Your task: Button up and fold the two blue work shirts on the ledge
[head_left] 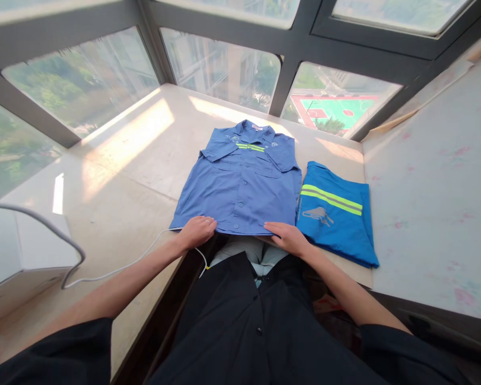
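A blue short-sleeved shirt (240, 176) lies spread flat, front side up, with its collar toward the windows and its sleeves folded inward across the chest. It has buttons down the middle and a yellow-green striped band near the top. At the bottom hem, my left hand (199, 231) is closed on the left part of the edge, a ring on one finger. My right hand (291, 238) pinches the same hem farther right, its thumb lower than the fingers. Beside the shirt, on the right, rests a folded brighter blue garment (332, 224) with a yellow-green and grey stripe.
Both garments lie on a pale window ledge (144, 160) bounded by grey-framed windows (224, 64). A thin white cable (144, 254) runs under the shirt's left corner. At left stand a white box (28, 246) and a thicker grey cable (78, 251). A patterned wall (433, 214) borders the right.
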Available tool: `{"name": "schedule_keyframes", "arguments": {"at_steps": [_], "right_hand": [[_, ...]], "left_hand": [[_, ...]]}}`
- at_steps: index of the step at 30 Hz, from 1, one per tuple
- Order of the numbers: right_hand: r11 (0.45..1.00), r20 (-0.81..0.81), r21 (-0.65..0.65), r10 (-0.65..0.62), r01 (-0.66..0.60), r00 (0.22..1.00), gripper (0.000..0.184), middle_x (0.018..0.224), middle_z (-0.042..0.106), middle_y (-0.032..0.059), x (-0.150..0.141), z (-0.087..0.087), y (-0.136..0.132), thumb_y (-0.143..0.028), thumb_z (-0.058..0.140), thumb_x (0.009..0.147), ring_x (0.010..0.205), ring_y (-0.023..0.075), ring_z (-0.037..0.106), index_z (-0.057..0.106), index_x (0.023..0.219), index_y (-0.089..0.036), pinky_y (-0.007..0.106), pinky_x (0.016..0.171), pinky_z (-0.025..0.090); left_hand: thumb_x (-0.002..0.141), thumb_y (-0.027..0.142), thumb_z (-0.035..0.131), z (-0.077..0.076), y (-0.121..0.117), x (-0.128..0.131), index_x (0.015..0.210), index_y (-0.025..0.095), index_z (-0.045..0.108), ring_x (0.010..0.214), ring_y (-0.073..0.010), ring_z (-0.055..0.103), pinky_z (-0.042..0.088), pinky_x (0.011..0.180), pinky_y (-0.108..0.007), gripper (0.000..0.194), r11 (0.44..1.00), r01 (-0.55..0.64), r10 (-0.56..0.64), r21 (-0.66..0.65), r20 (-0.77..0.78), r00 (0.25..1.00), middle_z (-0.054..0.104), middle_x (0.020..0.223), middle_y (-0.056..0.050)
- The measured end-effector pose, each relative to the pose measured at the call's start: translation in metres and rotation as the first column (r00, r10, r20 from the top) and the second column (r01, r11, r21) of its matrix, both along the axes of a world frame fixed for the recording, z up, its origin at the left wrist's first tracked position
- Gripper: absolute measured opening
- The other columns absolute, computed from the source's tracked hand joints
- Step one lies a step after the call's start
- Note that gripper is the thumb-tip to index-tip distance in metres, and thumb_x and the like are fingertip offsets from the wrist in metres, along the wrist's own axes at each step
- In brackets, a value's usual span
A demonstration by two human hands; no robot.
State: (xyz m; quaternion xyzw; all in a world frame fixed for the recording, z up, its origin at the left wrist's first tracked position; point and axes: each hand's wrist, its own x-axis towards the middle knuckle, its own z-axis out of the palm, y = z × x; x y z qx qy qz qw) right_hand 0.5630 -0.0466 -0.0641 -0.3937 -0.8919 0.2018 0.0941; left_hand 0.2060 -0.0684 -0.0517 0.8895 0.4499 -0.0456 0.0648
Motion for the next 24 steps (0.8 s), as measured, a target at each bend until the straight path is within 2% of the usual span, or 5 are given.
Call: {"name": "schedule_keyframes", "arguments": {"at_steps": [3, 7, 12, 16, 24], "right_hand": [[0.998, 0.122, -0.007, -0.061, 0.063, 0.991, 0.046, 0.128, 0.065, 0.0054, 0.004, 0.014, 0.005, -0.01, 0.052, 0.081, 0.119, 0.0252, 0.063, 0.069, 0.123, -0.022, 0.039, 0.102, 0.052], [0.987, 0.148, 0.023, -0.163, 0.162, 0.975, 0.04, 0.119, 0.07, 0.0056, 0.009, 0.041, 0.017, -0.014, 0.049, 0.086, 0.11, 0.0258, 0.067, 0.071, 0.119, -0.021, 0.038, 0.095, 0.055], [0.964, 0.028, 0.096, -0.252, 0.248, 0.967, 0.034, 0.113, 0.073, 0.0048, 0.013, 0.088, 0.044, -0.02, 0.05, 0.089, 0.105, 0.0263, 0.069, 0.074, 0.113, -0.022, 0.037, 0.092, 0.054], [0.973, -0.015, 0.045, -0.224, 0.225, 0.974, 0.03, 0.106, 0.075, 0.0036, 0.017, 0.126, 0.066, -0.029, 0.053, 0.09, 0.098, 0.0268, 0.071, 0.076, 0.108, -0.024, 0.037, 0.088, 0.054], [0.986, -0.052, -0.088, -0.145, 0.14, 0.988, 0.035, 0.088, 0.075, 0.003, 0.028, 0.193, 0.072, -0.043, 0.053, 0.091, 0.079, 0.0226, 0.069, 0.076, 0.103, -0.02, 0.03, 0.072, 0.054]], "left_hand": [[0.09, 0.008, 0.041, 0.003, -0.002, -0.001, 0.089, 0.013, 0.068, 0.088, -0.0243, 0.068, 0.052, 0.081, -0.036, 0.028, 0.997, -0.074, 0.074, -0.003, -0.036, 0.997, 0.07, 0.09, -0.015], [0.087, 0.008, 0.042, 0.019, -0.001, -0.005, 0.095, 0.016, 0.071, 0.09, -0.0248, 0.068, 0.051, 0.079, -0.035, 0.031, 0.98, -0.196, 0.194, -0.029, -0.059, 0.979, 0.072, 0.093, -0.013], [0.089, 0.01, 0.039, 0.073, 0.013, -0.011, 0.12, 0.023, 0.067, 0.1, -0.0244, 0.067, 0.05, 0.082, -0.034, 0.044, 0.91, -0.398, 0.397, 0.114, 0.031, 0.917, 0.071, 0.113, -0.01], [0.089, 0.013, 0.04, 0.113, 0.03, -0.016, 0.114, 0.023, 0.07, 0.095, -0.0269, 0.068, 0.05, 0.077, -0.036, 0.04, 0.866, -0.484, 0.489, 0.125, -0.016, 0.872, 0.072, 0.106, -0.01], [0.086, 0.017, 0.043, 0.176, 0.03, -0.031, 0.1, 0.028, 0.074, 0.088, -0.0193, 0.068, 0.048, 0.074, -0.028, 0.035, 0.912, -0.393, 0.378, 0.113, 0.135, 0.916, 0.074, 0.098, -0.002]]}}
